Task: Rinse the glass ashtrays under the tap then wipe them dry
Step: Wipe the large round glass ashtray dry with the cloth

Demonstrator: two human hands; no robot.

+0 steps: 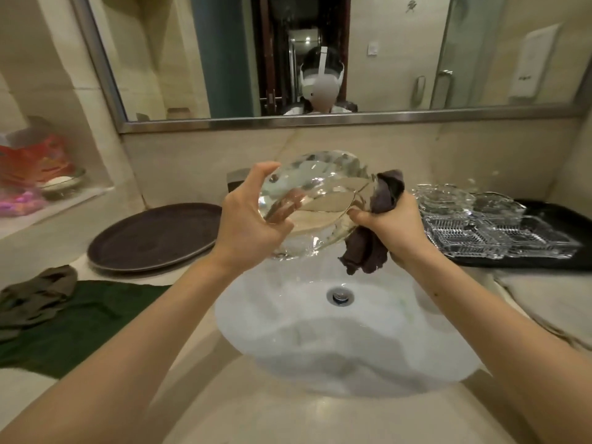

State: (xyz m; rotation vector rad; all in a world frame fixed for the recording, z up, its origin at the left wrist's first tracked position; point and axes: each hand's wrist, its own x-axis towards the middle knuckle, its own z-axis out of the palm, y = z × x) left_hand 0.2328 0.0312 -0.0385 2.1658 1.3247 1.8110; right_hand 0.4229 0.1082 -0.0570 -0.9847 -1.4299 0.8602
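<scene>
- A large round glass ashtray point(307, 203) is held tilted above the white sink basin point(384, 341), well clear of the desk point(288, 421).
- It is gripped at its left rim by the left hand point(246, 225), thumb in front and fingers seen through the glass behind it.
- A dark wiping cloth point(368, 248) is bunched in the right hand point(397, 225) and pressed against the ashtray's right edge; the drying step looks under way.
- More glass ashtrays point(487, 219) are stacked on a black tray point(560, 261) to the right; a round dark tray point(153, 238) lies to the left.
- Risk is seen here: wet glass could be let slip from a one-sided grip and be chipped on the basin.
- A hard wiping push could lever the rim out of the left fingers.
</scene>
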